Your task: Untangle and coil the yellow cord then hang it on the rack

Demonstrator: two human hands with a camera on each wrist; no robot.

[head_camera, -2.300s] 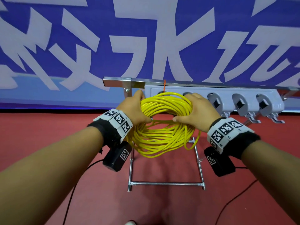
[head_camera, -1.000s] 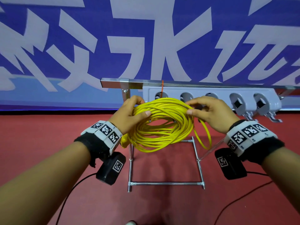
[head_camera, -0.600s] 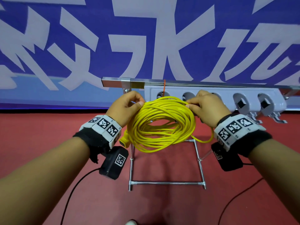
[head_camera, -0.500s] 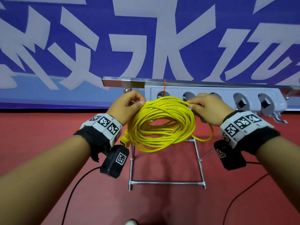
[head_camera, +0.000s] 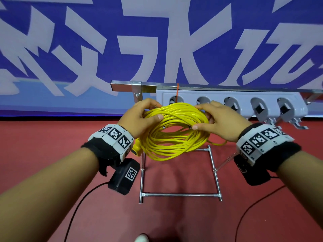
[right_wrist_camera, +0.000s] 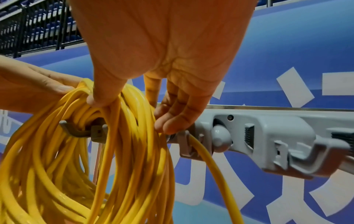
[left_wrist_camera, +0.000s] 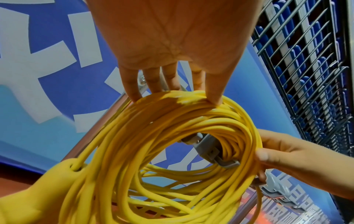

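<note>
The coiled yellow cord (head_camera: 176, 131) is held against the grey rack (head_camera: 244, 105), looped over a hook (right_wrist_camera: 76, 130). It is gripped at its left by the left hand (head_camera: 139, 117), and at its right by the right hand (head_camera: 218, 121).

Blue banner wall (head_camera: 104, 49) behind, large pale-grey characters, lighter blue band along base. Red floor (head_camera: 52, 137) below. Black cables (head_camera: 78, 203) trail over floor. Wrist views: dark railing (left_wrist_camera: 306, 75) with rows of blue seats (right_wrist_camera: 38, 27) above banner.
</note>
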